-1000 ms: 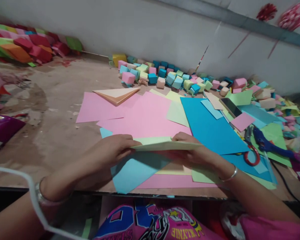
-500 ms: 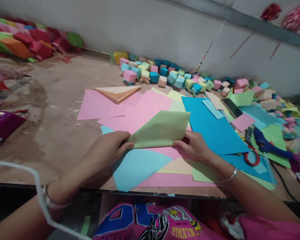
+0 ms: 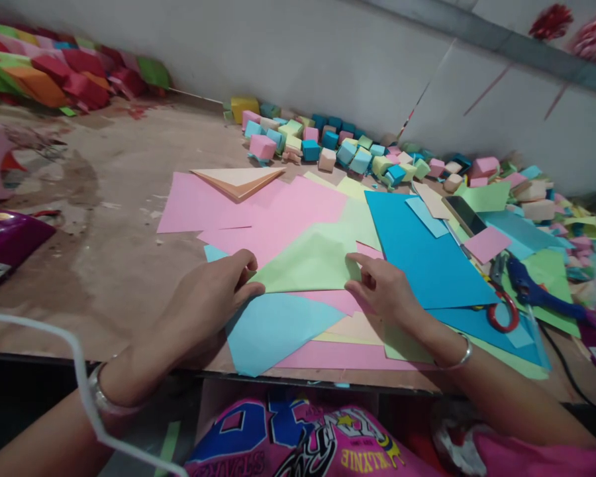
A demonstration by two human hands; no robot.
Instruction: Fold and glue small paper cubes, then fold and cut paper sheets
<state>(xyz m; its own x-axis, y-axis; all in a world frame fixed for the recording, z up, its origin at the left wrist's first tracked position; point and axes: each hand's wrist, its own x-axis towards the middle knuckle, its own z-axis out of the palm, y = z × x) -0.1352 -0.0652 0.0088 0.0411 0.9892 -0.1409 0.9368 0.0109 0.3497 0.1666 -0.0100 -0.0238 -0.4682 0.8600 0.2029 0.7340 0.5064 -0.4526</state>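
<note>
A folded sheet of light green paper (image 3: 305, 262) lies low over the other sheets, its straight fold towards me. My left hand (image 3: 223, 288) pinches its left corner between thumb and curled fingers. At the right end, my right hand (image 3: 385, 288) has its thumb by the fold and its forefinger higher on the edge, gripping the paper. Under and around it are a light blue sheet (image 3: 278, 331), a pink sheet (image 3: 293, 199) and a darker blue sheet (image 3: 417, 258). A folded peach paper (image 3: 238, 182) rests behind on pink paper.
Many small paper cubes (image 3: 328, 142) line the wall, with larger red and orange paper shapes (image 3: 79, 76) at far left. Red-handled scissors (image 3: 502, 311), a blue-handled tool (image 3: 536, 288) and a phone (image 3: 464, 215) lie right. A white cable (image 3: 77, 371) crosses the lower left.
The green paper's upright flap has tipped down away from me and now lies flatter. My right forefinger has lifted away from the thumb; my left hand stays at the left corner.
</note>
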